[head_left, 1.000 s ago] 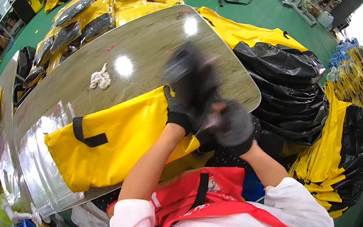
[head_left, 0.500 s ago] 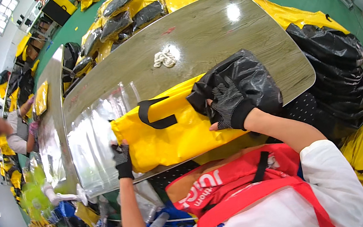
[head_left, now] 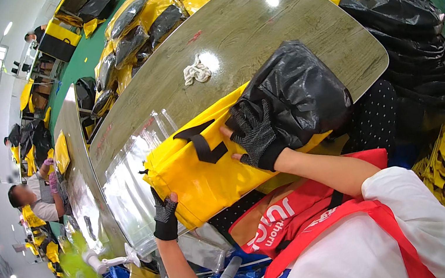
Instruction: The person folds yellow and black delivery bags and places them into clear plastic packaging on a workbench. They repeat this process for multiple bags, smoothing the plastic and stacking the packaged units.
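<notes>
A: Differences against the frames before?
B: One second back, both hands are together at the right end of the yellow-and-black bag (head_left: 196,176), over a blurred dark mass. Now they are apart, as at half a second. Since then the black end (head_left: 309,91) looks smoother and squarer, and the black webbing strap (head_left: 206,146) is more bent.
A: State of the hands?
B: Right hand (head_left: 257,136): gloved, palm down, fingers spread, resting where yellow meets black; nothing gripped. Left hand (head_left: 165,213): at the bag's left end, thumb by the edge. Cannot tell whether it pinches the fabric.
A: What is obscured?
B: The left fingertips are hard to separate from the bag's edge. The right hand covers part of the seam. The stack of black-and-yellow bags (head_left: 399,27) at right runs into the dark fisheye rim.
A: Surface and room?
B: Bag lies on the near side of a wood-grain table (head_left: 258,34), beside clear plastic sheets (head_left: 124,171). White cord (head_left: 196,72) lies beyond. Wrapped bags (head_left: 127,36) are piled past the far edge; green floor (head_left: 79,60); a co-worker (head_left: 40,195) at far left.
</notes>
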